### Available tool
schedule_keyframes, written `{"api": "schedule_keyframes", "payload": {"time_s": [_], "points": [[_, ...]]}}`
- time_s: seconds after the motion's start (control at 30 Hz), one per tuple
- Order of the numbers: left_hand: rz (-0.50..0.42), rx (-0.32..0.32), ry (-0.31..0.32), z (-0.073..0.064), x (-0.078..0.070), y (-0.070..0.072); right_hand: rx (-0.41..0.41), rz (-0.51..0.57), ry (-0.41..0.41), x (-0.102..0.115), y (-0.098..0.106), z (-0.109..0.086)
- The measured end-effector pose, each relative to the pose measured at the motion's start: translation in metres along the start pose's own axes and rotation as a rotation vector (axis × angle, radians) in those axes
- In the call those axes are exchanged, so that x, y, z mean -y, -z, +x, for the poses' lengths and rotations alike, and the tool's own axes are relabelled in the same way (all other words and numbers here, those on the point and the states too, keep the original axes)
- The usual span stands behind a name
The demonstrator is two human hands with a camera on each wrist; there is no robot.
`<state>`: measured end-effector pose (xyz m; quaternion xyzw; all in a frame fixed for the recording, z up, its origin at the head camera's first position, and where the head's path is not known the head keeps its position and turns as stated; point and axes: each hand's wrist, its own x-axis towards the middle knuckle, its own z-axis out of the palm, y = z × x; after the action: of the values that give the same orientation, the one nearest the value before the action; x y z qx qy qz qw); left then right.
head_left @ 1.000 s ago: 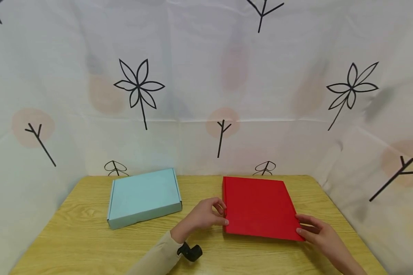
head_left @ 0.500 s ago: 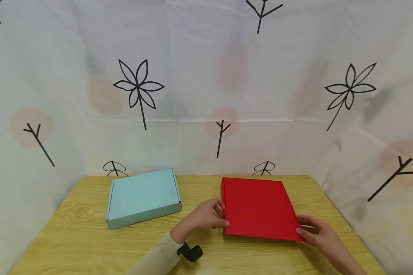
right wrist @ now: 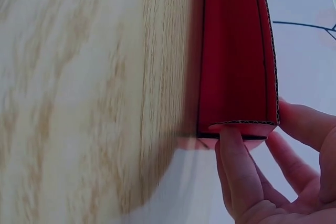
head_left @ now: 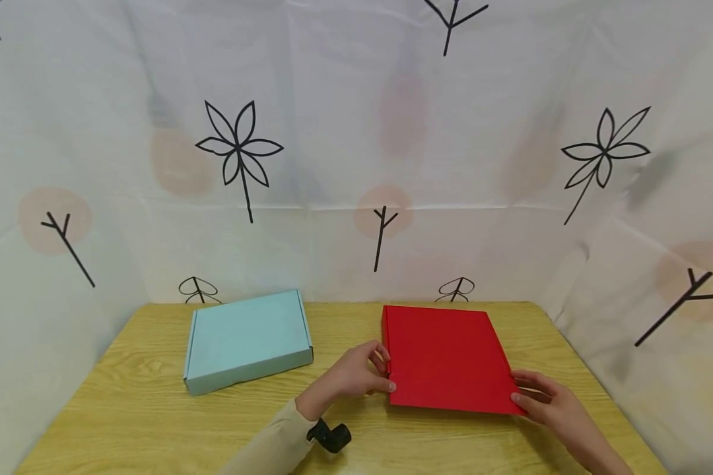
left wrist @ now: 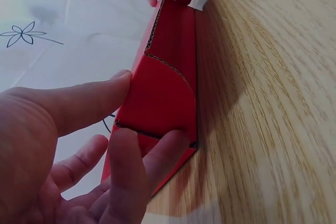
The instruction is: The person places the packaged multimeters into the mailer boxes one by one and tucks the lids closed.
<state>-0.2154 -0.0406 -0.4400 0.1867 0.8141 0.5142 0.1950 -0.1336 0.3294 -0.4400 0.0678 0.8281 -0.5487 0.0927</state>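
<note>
A flat red cardboard box lies on the right half of the table, its lid's front edge raised a little off the base. My left hand holds its near left corner. In the left wrist view, the thumb rests at the lid's edge while two fingertips press a rounded side flap. At the near right corner, my right hand pinches the lid, thumb on top. The right wrist view has one fingertip against the end flap below the lid, with the red front wall running away from it.
A closed light blue cardboard box sits apart on the left of the wooden table. Behind and at both sides hangs a pale cloth printed with flowers and twigs. A black strap with a camera is on the left wrist.
</note>
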Motion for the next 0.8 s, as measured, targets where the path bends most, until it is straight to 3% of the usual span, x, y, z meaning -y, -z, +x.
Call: {"api": "schedule_keyframes", "payload": {"time_s": [0.43,0.8], "points": [[0.023,-0.008,-0.007,0.0014,0.0001,-0.0027,-0.011,-0.111,0.012,0.002,0.0038,0.0013],[0.043,-0.032,-0.012,-0.0006,-0.0003,-0.0047,-0.006,0.022,0.009,-0.0016,0.0003,0.0032]]}}
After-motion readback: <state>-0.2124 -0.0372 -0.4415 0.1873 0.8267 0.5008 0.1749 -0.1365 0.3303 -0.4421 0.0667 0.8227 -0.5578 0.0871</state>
